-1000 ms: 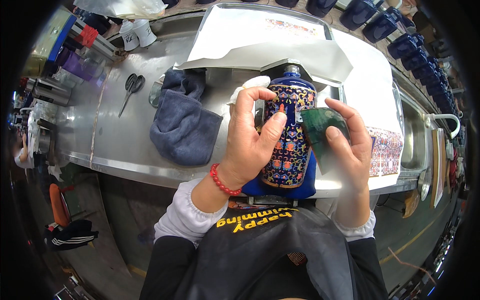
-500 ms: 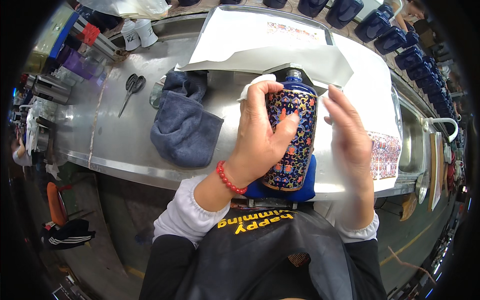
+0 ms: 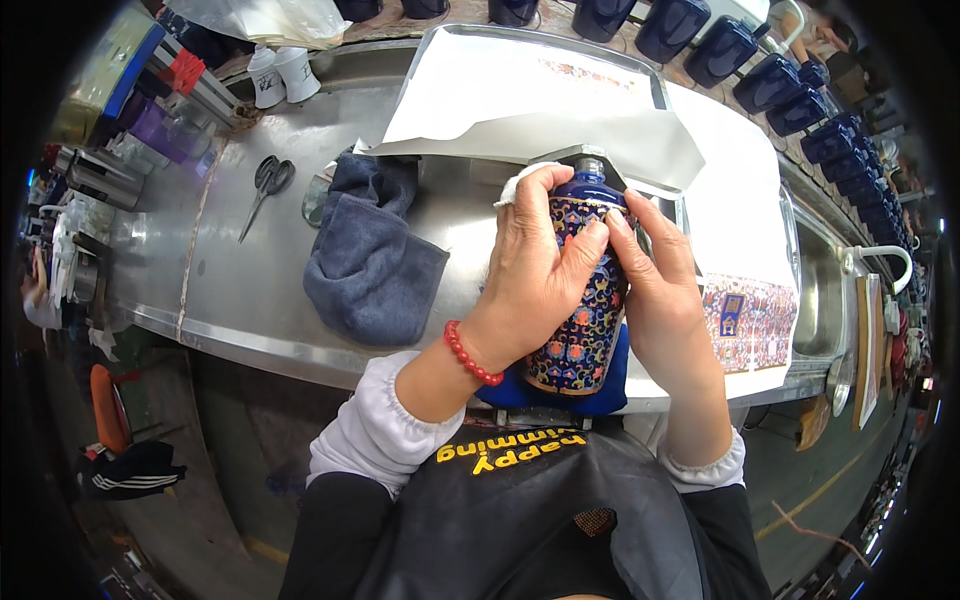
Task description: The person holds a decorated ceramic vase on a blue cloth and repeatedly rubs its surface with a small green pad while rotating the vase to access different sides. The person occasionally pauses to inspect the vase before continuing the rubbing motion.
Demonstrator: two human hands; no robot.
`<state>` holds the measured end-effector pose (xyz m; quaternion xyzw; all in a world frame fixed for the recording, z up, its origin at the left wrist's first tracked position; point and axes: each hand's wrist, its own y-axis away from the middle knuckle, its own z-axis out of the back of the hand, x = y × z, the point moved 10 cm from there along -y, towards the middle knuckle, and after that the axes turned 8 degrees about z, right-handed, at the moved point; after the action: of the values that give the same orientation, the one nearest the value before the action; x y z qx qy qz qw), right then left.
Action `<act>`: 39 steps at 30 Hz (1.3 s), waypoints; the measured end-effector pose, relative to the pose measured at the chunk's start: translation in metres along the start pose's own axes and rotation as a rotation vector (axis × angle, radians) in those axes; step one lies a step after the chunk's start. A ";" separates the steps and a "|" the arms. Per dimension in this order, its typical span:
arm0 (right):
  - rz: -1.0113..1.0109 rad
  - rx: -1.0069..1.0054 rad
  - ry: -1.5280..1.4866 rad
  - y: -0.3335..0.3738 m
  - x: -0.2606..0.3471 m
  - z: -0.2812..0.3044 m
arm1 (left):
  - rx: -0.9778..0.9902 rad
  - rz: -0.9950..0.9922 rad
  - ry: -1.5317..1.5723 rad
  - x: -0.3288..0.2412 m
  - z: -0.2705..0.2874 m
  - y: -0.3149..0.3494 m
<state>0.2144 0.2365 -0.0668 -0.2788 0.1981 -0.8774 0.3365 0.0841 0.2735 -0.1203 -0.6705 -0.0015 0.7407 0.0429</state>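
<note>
A dark blue bottle (image 3: 577,345) with a colourful floral pattern around its body leans away from me, its clear neck at the far end. My left hand (image 3: 540,265) is closed around its left side, with the thumb across the front. Something white, perhaps cloth, (image 3: 520,184) shows by the left fingers. My right hand (image 3: 665,285) grips the upper right side, its thumb at the patterned band's top edge near the left thumb. Beneath the bottle's near end lies a blue pad (image 3: 612,375). The bottle's back is hidden.
Left of the hands, a dark blue towel (image 3: 370,265) and black scissors (image 3: 265,190) lie on the metal bench. Beyond the bottle is a tray (image 3: 655,85) with white sheets. A patterned sheet (image 3: 750,320) lies right, before a sink (image 3: 822,275). Several blue jars (image 3: 672,28) line the back.
My right hand has moved left from beside the bottle onto its upper right side. The left thumb has slid up toward the shoulder, and the bottle is turned slightly.
</note>
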 end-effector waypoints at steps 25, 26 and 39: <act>-0.032 0.164 0.030 -0.021 0.002 0.002 | 0.241 0.257 0.466 0.041 -0.006 -0.019; -0.029 0.145 0.027 -0.022 0.002 0.003 | 0.233 0.234 0.455 0.038 -0.005 -0.020; -0.065 0.182 0.064 -0.023 0.001 0.000 | 0.208 0.323 0.595 0.043 -0.007 -0.019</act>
<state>0.2035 0.2518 -0.0541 -0.2253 0.1192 -0.9105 0.3255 0.0882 0.2952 -0.1626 -0.8406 0.1927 0.5062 -0.0082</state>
